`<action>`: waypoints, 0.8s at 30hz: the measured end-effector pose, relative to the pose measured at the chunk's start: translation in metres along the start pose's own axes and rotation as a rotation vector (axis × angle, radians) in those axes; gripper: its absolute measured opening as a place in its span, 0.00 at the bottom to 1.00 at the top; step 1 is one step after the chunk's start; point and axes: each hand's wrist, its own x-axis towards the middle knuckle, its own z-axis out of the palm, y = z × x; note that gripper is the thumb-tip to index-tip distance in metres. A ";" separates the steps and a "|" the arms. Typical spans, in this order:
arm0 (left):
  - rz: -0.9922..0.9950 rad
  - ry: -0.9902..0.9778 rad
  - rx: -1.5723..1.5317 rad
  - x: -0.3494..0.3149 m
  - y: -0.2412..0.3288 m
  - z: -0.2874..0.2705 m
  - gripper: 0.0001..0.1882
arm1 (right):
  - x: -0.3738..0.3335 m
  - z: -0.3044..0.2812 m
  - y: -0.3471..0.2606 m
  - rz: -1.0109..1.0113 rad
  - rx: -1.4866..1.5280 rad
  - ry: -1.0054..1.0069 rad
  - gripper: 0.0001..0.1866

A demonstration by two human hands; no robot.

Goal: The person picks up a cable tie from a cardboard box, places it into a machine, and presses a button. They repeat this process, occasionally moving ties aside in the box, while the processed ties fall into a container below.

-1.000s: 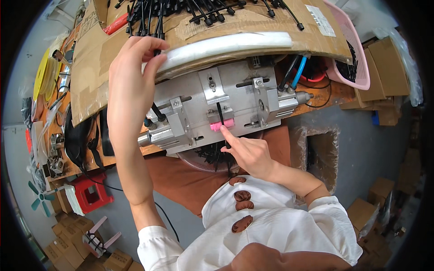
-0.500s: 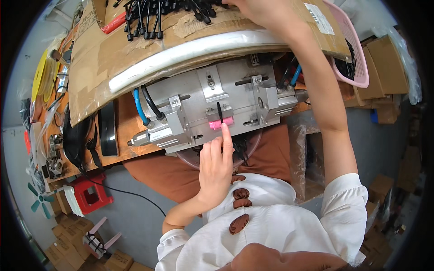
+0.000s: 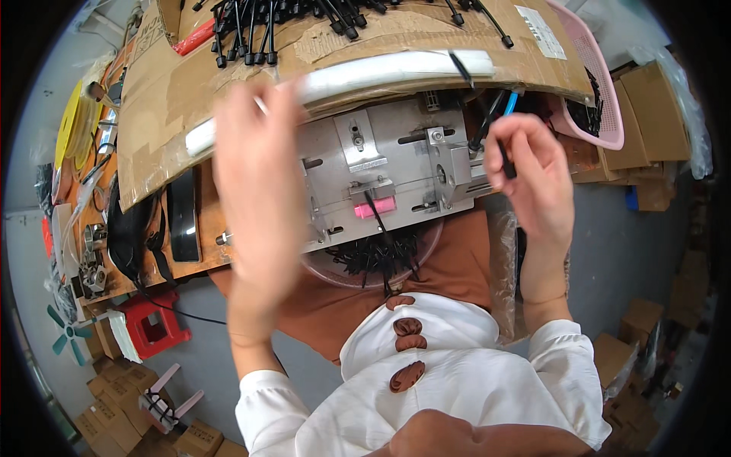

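Note:
My right hand point(image 3: 534, 171) is raised at the right of the metal fixture point(image 3: 327, 141), fingers curled round a short black rod-like piece point(image 3: 506, 160). My left hand point(image 3: 259, 183) is smeared by motion over the fixture's left side, hiding the left clamp; whether it holds anything cannot be seen. Between the clamps, a pink block point(image 3: 375, 207) sits below a small metal holder point(image 3: 371, 187). A thin black stem point(image 3: 378, 213) slants across the pink block toward me. Beneath the fixture's front edge, a clear bowl point(image 3: 320, 273) holds many similar black pieces.
Black capped stems point(image 3: 251, 34) lie on the cardboard point(image 3: 160, 137) behind the fixture. A white padded roll point(image 3: 396, 70) lines its edge, with a black piece point(image 3: 461, 67) over it. A pink basket point(image 3: 609, 129) stands right; a red stool point(image 3: 152, 327) lower left.
My right hand has come back from the cardboard toward me with a black piece. My left hand has left the pink block and swung up left. The stem there now slants toward me.

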 end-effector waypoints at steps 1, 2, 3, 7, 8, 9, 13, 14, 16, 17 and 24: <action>0.003 0.060 0.099 0.020 -0.019 0.001 0.20 | -0.006 0.006 0.008 -0.033 0.069 -0.034 0.14; 0.043 0.007 0.114 0.037 -0.041 0.004 0.16 | -0.013 0.011 0.012 0.006 0.131 -0.073 0.15; 0.088 -0.047 0.123 0.051 -0.055 0.008 0.13 | -0.021 0.018 0.016 0.031 0.158 -0.090 0.22; 0.140 -0.193 0.021 0.069 -0.060 0.012 0.09 | -0.052 0.042 0.062 -0.473 -0.762 -0.175 0.26; 0.142 -0.204 0.026 0.066 -0.059 0.009 0.09 | -0.053 0.051 0.074 -0.572 -0.879 -0.151 0.29; 0.145 -0.211 0.028 0.065 -0.057 0.006 0.09 | -0.056 0.054 0.085 -0.580 -0.974 -0.158 0.30; 0.152 -0.194 -0.178 0.053 -0.051 -0.010 0.10 | -0.059 0.057 0.102 -0.634 -1.166 -0.143 0.30; 0.101 -0.239 -0.223 0.052 -0.049 -0.015 0.10 | -0.060 0.058 0.103 -0.621 -1.225 -0.149 0.29; 0.049 -0.282 -0.269 0.049 -0.047 -0.019 0.11 | -0.060 0.061 0.103 -0.605 -1.249 -0.144 0.29; 0.036 -0.313 -0.298 0.048 -0.046 -0.020 0.11 | -0.060 0.063 0.102 -0.591 -1.270 -0.141 0.28; -0.121 -0.418 -0.517 0.044 -0.048 -0.034 0.10 | -0.055 0.070 0.095 -0.558 -1.334 -0.163 0.28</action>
